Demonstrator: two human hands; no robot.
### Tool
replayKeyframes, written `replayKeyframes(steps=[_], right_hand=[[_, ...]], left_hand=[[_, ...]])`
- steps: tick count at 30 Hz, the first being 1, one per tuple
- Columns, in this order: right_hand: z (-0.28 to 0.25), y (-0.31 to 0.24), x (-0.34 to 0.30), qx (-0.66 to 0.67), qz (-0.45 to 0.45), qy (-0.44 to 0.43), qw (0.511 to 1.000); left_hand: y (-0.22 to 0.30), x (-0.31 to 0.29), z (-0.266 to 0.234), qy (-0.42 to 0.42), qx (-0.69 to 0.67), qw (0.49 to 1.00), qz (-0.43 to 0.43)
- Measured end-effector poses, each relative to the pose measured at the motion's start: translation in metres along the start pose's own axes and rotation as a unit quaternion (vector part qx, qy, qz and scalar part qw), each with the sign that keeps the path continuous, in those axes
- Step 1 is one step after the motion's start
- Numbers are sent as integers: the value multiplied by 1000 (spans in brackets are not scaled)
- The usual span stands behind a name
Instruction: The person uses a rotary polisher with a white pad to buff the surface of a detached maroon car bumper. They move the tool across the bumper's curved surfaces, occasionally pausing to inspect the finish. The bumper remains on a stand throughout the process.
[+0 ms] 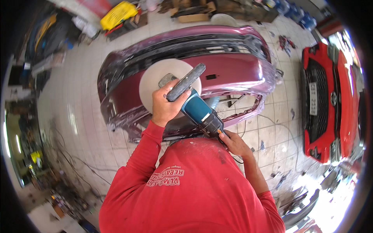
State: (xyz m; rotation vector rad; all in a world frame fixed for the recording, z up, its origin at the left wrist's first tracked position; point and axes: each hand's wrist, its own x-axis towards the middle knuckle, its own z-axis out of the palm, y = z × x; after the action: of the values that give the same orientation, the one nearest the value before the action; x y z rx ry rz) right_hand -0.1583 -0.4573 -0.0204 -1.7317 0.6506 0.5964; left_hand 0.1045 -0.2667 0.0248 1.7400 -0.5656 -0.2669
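A teal and black polisher (197, 109) is held in front of my body, with a wide round white pad (149, 84) at its far end. My left hand (166, 101) is wrapped round its thick dark front handle (187, 82). At the rear end of the tool, my right hand (236, 143) grips the black body, its fingers partly hidden. Beneath the pad lies a glossy maroon car bumper (237, 72), with clear plastic film around its edges. From this angle I cannot tell whether the pad touches the paint.
To the right stands a red car front (327, 101) with a black grille. Cables (83, 165) trail over the pale tiled floor (79, 108). Beyond the bumper are a yellow package (119, 15), a cardboard box (194, 17) and large blue bottles (297, 14).
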Motion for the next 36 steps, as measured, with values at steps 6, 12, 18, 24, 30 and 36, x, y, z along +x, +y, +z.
replayKeyframes(steps=[6,12,18,24,30,36], right_hand=[[-26,44,-24,114,27,75,990],[-48,76,-23,248,50,134,958],[-73,84,-26,365,14,7,931],[-54,48,-1,381,30,-87,920],[19,-43,34,239,33,-45,969],[79,-177,57,-42,46,-37,997]], left_hand=[[13,49,103,-136,20,989,53],[15,112,200,-237,61,961,126],[4,126,220,-227,81,965,103],[2,99,104,-120,88,987,57],[-22,51,-52,8,44,999,29],[-57,20,-171,143,-25,989,-20]])
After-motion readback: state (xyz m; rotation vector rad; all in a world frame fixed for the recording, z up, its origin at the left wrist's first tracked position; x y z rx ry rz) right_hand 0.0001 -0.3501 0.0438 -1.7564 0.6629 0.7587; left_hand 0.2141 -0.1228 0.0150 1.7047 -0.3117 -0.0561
